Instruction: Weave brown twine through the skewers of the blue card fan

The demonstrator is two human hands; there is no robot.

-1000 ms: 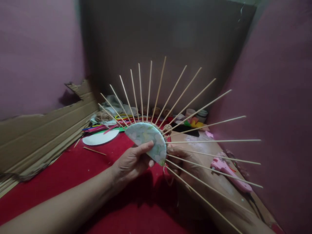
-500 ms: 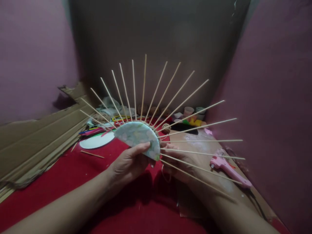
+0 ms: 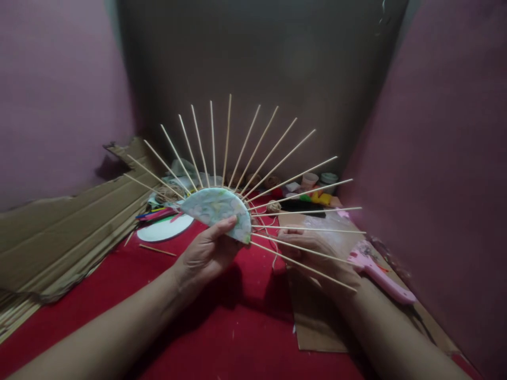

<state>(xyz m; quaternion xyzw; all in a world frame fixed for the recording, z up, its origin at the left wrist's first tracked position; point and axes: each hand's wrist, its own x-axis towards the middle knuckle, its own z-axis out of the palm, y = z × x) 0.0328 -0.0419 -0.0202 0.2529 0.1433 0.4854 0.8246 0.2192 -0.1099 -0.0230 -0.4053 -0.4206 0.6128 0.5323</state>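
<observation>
My left hand (image 3: 208, 252) grips a half-round disc (image 3: 216, 208) with a pale floral covering, thumb on its front face and fingers behind. Many thin wooden sticks (image 3: 227, 140) fan out from its curved edge. Twine (image 3: 274, 258) trails from the disc's right side toward my right hand (image 3: 317, 256). That hand is behind the lower right sticks, apart from the disc, its fingers pinched on the twine; the sticks partly cover it.
A pink glue gun (image 3: 382, 277) lies on a cardboard sheet (image 3: 320, 327) at right. Folded cardboard (image 3: 59, 243) lines the left. On the red cloth (image 3: 237, 338) are a white oval piece (image 3: 164, 228) and a loose stick (image 3: 157, 250). A twine ball (image 3: 273, 206) and cups (image 3: 309, 181) sit behind.
My right hand has moved away from the disc's edge, to the right, drawing the twine out. The disc and its sticks have shifted slightly up and left, and the fan has turned somewhat.
</observation>
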